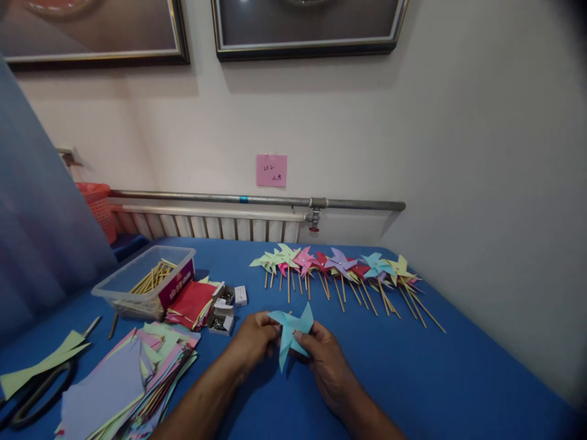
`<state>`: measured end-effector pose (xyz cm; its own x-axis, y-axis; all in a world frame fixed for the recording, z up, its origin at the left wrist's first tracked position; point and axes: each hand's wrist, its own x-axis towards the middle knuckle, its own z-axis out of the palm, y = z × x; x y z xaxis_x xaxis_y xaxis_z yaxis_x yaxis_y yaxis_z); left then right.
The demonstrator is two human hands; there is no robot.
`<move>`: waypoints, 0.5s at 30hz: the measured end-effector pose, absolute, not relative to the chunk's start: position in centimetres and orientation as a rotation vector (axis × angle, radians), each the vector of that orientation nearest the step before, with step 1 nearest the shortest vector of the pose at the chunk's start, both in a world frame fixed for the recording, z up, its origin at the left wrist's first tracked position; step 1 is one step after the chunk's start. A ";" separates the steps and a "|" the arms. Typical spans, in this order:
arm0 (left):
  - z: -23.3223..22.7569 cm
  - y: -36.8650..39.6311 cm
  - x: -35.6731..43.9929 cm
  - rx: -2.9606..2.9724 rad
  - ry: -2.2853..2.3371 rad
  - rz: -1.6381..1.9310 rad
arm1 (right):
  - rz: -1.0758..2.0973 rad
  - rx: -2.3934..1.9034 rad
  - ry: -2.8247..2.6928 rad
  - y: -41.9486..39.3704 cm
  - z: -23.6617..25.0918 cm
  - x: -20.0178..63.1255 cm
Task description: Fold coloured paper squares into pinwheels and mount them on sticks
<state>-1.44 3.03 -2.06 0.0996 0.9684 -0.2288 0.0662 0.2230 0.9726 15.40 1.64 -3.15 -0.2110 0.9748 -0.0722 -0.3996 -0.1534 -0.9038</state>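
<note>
Fingers of both hands pinch the light-blue pinwheel [290, 333] over bare blue table [413, 373].

Two forearms are being shown from the lower edge of the head view, both bare as far as they are being seen; no sleeve, cuff or glove is being worn on the visible part. The left hand [254, 340] is being seen uncovered, with no ring, watch or band being made out on the fingers or wrist. The right hand [323, 362] is likewise being seen bare, with nothing being worn at the wrist. The upper arms and the rest of the body are being cut off by the frame, so any clothing there is not being shown
</note>
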 end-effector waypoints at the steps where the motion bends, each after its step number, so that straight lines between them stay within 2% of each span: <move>1: -1.9 2.9 -1.4 1.097 1.254 0.932 | 1.603 -0.871 -0.953 1.7 -3.2 15.4; 10: -1.0 2.5 -1.8 0.902 1.028 1.043 | 1.609 -0.905 -0.901 2.1 -3.8 15.4; 15: -1.5 2.6 -1.4 0.981 1.089 1.048 | 1.576 -0.867 -0.977 2.3 -4.8 15.1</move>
